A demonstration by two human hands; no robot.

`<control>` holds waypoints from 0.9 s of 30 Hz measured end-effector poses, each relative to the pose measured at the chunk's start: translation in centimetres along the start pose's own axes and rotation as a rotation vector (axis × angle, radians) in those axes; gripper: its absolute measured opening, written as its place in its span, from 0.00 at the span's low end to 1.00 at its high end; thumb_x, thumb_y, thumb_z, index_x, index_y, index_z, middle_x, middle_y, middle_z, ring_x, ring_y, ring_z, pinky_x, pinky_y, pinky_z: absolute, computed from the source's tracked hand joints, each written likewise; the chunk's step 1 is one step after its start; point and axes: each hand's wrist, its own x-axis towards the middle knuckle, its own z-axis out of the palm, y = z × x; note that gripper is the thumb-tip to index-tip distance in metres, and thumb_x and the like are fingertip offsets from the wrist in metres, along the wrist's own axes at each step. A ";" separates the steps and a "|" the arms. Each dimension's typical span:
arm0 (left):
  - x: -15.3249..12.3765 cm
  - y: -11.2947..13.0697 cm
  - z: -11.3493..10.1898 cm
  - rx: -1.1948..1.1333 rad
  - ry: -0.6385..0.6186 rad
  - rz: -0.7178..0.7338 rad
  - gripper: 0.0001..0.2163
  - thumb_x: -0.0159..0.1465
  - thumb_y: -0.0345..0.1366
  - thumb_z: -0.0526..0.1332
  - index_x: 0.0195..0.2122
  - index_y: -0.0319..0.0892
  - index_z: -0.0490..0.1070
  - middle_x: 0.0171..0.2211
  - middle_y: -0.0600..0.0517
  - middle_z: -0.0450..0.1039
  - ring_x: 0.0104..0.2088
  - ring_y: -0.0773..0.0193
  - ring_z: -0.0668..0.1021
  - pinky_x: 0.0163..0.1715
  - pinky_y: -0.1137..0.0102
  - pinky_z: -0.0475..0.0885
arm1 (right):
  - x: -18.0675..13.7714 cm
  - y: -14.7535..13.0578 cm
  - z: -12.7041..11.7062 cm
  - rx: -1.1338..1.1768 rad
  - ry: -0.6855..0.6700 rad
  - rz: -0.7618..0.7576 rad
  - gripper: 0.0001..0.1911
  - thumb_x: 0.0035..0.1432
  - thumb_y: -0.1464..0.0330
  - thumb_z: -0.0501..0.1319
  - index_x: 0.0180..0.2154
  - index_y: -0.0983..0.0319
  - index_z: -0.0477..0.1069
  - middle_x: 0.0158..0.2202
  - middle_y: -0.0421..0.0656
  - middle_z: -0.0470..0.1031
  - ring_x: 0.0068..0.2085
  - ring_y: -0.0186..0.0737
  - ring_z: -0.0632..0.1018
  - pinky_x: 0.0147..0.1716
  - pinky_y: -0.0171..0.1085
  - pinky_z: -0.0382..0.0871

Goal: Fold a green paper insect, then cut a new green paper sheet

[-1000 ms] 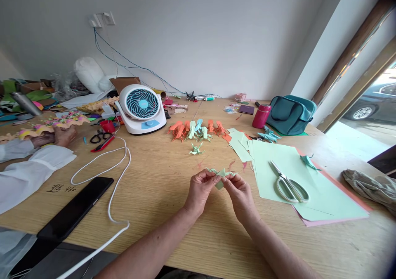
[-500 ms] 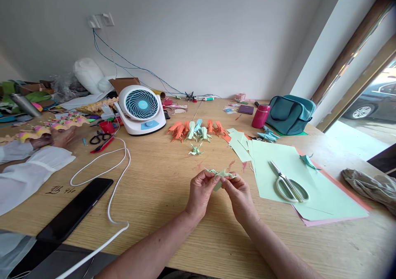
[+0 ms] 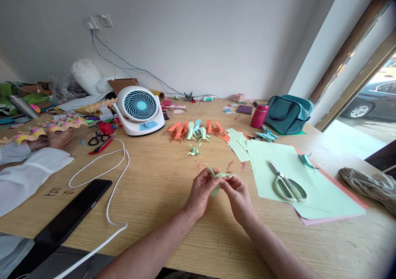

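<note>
Head view, left hand [image 3: 201, 190], right hand [image 3: 239, 194] pinching green origami [image 3: 218, 176], writing illegible

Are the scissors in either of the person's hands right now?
No, the scissors lie on the light green paper, while both hands pinch the folded green paper piece.

1. Dark marks are written by hand right on the wooden table [image 3: 173, 196], near the black phone [image 3: 69, 211].
2. The first mark cannot be read.
3. After it, something like "46" is seen, but not clearly.
</note>
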 end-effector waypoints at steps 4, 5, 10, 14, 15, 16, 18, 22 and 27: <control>0.2 0.3 -0.2 0.080 -0.045 -0.013 0.11 0.55 0.42 0.69 0.33 0.39 0.78 0.33 0.48 0.78 0.38 0.58 0.78 0.44 0.65 0.69 | 0.0 -0.2 0.2 -0.039 -0.035 -0.033 0.12 0.49 0.58 0.71 0.28 0.58 0.73 0.29 0.39 0.75 0.32 0.39 0.73 0.36 0.39 0.68; 0.2 0.3 -0.3 0.108 -0.034 0.010 0.10 0.55 0.41 0.69 0.31 0.39 0.78 0.32 0.48 0.77 0.38 0.58 0.77 0.44 0.65 0.69 | 0.0 -0.1 0.2 -0.040 -0.041 -0.039 0.13 0.49 0.58 0.71 0.28 0.58 0.73 0.29 0.39 0.75 0.32 0.39 0.73 0.36 0.39 0.68; 0.4 0.2 -0.5 0.201 -0.004 0.105 0.09 0.55 0.40 0.70 0.27 0.39 0.77 0.29 0.51 0.73 0.34 0.63 0.75 0.39 0.68 0.70 | 0.2 0.8 -0.1 -0.070 -0.056 -0.086 0.11 0.52 0.60 0.70 0.27 0.58 0.71 0.27 0.38 0.72 0.31 0.37 0.71 0.35 0.38 0.67; 0.5 0.5 -0.7 0.229 -0.018 0.157 0.10 0.54 0.41 0.71 0.27 0.40 0.77 0.32 0.51 0.72 0.35 0.63 0.74 0.38 0.68 0.71 | 0.2 0.4 -0.5 -0.135 -0.106 -0.105 0.10 0.52 0.60 0.69 0.30 0.58 0.73 0.28 0.38 0.72 0.32 0.38 0.72 0.36 0.38 0.68; 0.5 0.7 -0.8 0.250 -0.012 0.182 0.09 0.54 0.41 0.71 0.27 0.40 0.77 0.32 0.50 0.72 0.35 0.62 0.74 0.39 0.68 0.70 | 0.2 0.0 -0.7 -0.150 -0.126 -0.091 0.10 0.53 0.59 0.69 0.32 0.57 0.74 0.30 0.39 0.74 0.33 0.39 0.73 0.37 0.39 0.68; 0.6 0.8 -0.8 0.279 -0.003 0.208 0.09 0.55 0.41 0.70 0.28 0.40 0.78 0.32 0.51 0.72 0.35 0.63 0.74 0.39 0.68 0.70 | 0.1 -0.5 -0.9 -0.161 -0.143 -0.068 0.11 0.53 0.58 0.69 0.35 0.57 0.75 0.32 0.41 0.75 0.35 0.40 0.74 0.38 0.39 0.68; 0.7 1.1 -1.0 0.349 0.005 0.250 0.08 0.56 0.40 0.69 0.28 0.41 0.78 0.29 0.51 0.73 0.33 0.64 0.73 0.37 0.70 0.68 | 0.1 -1.4 -1.3 -0.205 -0.122 -0.031 0.13 0.54 0.57 0.67 0.39 0.57 0.76 0.34 0.42 0.77 0.38 0.42 0.74 0.39 0.40 0.68; 0.9 1.1 -1.1 0.429 -0.018 0.253 0.08 0.56 0.40 0.69 0.28 0.41 0.79 0.26 0.52 0.74 0.30 0.65 0.73 0.34 0.70 0.67 | 0.4 -2.4 -2.0 -0.231 -0.080 0.003 0.12 0.55 0.56 0.66 0.33 0.58 0.78 0.30 0.41 0.75 0.33 0.38 0.71 0.37 0.38 0.66; 0.8 0.9 -1.0 0.484 -0.038 0.265 0.06 0.56 0.38 0.69 0.28 0.41 0.78 0.28 0.51 0.77 0.30 0.63 0.76 0.35 0.69 0.69 | 0.9 -2.5 -2.3 -0.236 -0.112 0.073 0.14 0.51 0.56 0.69 0.28 0.60 0.76 0.26 0.40 0.73 0.30 0.37 0.70 0.30 0.36 0.62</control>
